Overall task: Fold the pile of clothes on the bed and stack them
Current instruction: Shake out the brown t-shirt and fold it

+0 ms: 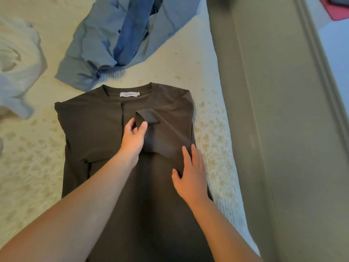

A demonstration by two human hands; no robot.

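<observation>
While the dark shirt [98,129] lies flat along the bed's [34,167] right edge, collar away from the person, its right sleeve [162,137] is folded in across the chest. The left hand [133,138] pinches the sleeve's cuff, thumb and fingers clamped on the cloth. The right hand [191,178] rests flat, fingers straight, on the shirt's right side. Beyond the collar sits a crumpled blue garment [105,44]; a pale garment [17,59] lies at the bed's left edge.
</observation>
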